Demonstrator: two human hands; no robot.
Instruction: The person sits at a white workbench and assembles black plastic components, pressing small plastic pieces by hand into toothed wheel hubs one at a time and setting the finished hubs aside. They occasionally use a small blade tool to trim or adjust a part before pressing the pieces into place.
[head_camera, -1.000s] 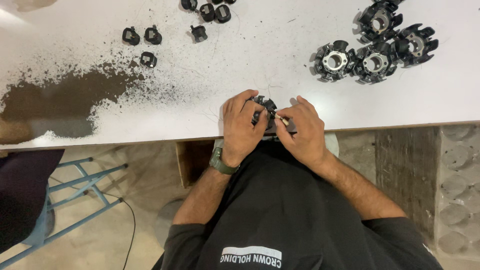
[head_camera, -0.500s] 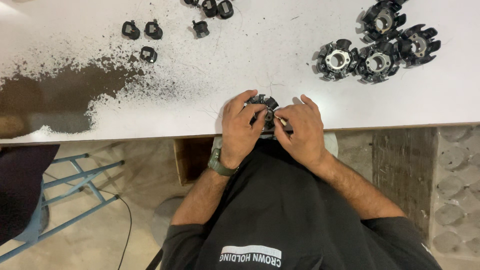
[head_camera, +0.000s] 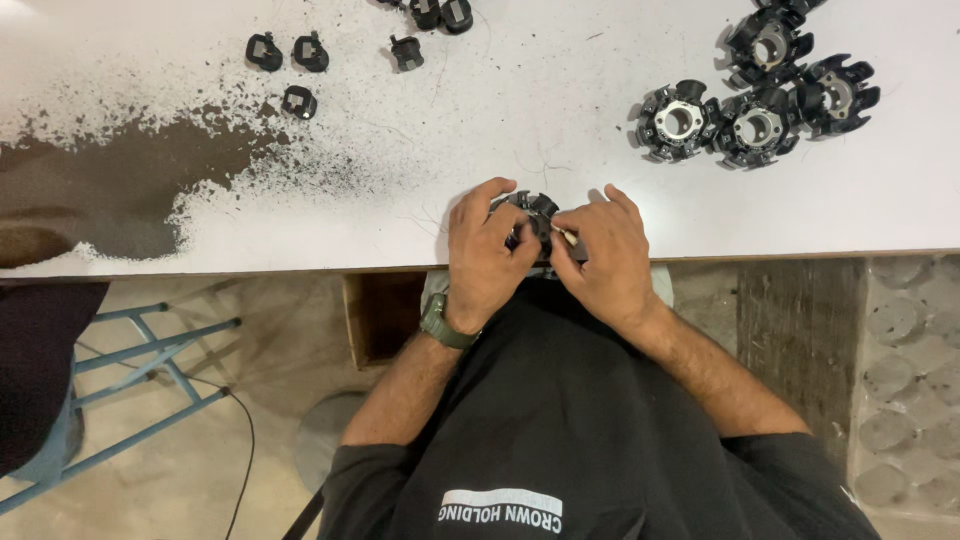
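Item: black ring-shaped part with radial lugs (head_camera: 532, 215), held at the near edge of the white table (head_camera: 560, 120), in front of the person's torso; apparently kept low and close so both hands can work on it under the eyes.

Left hand (head_camera: 488, 255): clenched on the part from 9 o'clock, fingers curled over its rim, thumb pressing in toward the centre; a dark green wristwatch (head_camera: 438, 322) sits on the wrist.

Right hand (head_camera: 600, 255): closed against the part from 3 o'clock, thumb and forefinger pinched at its right side; whether a small piece sits between those fingertips cannot be told.

Position relative to the grip: the part lies between the two hands, mostly covered; only its upper arc shows at 12 o'clock above the thumbs.

Surroundings: cluster of four similar black ring parts (head_camera: 750, 100) at 1 o'clock, well apart, touching one another, likely set aside as stock; small black clips (head_camera: 300, 60) scattered at 11 o'clock; patch of dark brown powder (head_camera: 110, 185) at 9 o'clock; blue metal stool frame (head_camera: 140, 370) on the floor at 8 o'clock.
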